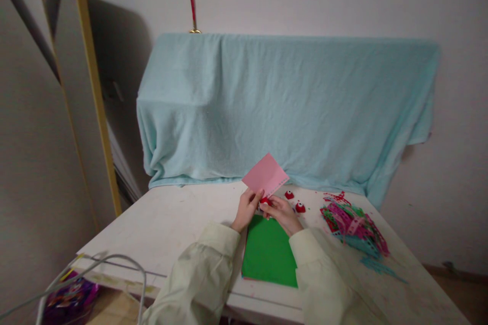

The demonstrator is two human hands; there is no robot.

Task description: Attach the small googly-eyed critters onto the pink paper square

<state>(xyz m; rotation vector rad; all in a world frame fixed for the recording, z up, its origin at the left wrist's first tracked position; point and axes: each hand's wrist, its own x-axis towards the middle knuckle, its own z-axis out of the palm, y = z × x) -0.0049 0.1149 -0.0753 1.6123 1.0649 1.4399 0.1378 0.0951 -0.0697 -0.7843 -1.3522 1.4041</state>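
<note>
My left hand [247, 209] grips a pink sheet of paper [266, 174] by its lower corner, thumb on top. Small punched holes run along the sheet's lower right edge. My right hand [282, 212] is closed around a small red craft punch [266, 201] at that edge, close to my left fingertips. Two similar red punches, one farther back [289, 195] and one nearer [300, 207], stand on the table just beyond my right hand. Beneath both hands lies a stack of coloured paper with a green sheet [269, 254] on top.
A tangled heap of punched paper strips [354, 223] covers part of the white table [183, 228] at right. Behind hangs a light blue cloth [290, 106]. A grey cable [125, 259] loops near the front left corner, above a purple package [70, 294]. A yellow-framed mirror [93, 86] leans at left.
</note>
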